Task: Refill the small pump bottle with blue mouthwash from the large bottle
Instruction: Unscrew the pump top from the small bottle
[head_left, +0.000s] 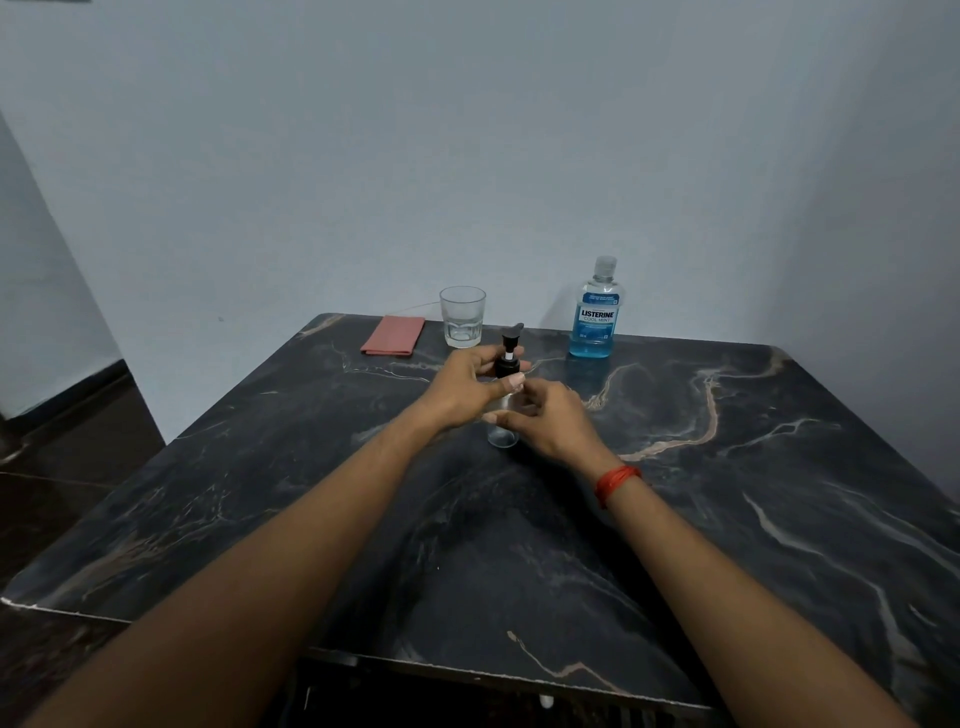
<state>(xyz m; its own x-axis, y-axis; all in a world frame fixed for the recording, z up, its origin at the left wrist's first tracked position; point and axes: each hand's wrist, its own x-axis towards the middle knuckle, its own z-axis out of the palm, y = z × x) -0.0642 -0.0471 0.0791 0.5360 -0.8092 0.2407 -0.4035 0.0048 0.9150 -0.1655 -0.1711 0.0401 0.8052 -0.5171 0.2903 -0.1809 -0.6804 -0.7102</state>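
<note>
Small pump bottle stands upright near the middle of the bench, its clear body looking empty; whether its base rests on the surface or hangs just above it cannot be told. Fingers of the left hand are curled round the black pump head at its collar, thumb on the near side, the nozzle sticking up above them. Fingers of the right hand are bent loosely round the clear body from the right, thumb low near the base; the hand hides most of the bottle, so how firm the grasp is cannot be told. A red thread circles the right wrist.

Dark marbled surface lies bare all around the hands, widest toward the near edge and the right side; the far edge meets a pale wall.

Behind the bottle, near the far edge, a clear glass stands just beyond the left hand, a folded pink cloth lies to its left, and the large bottle of blue mouthwash stands upright and capped to the right, well apart from both hands.
</note>
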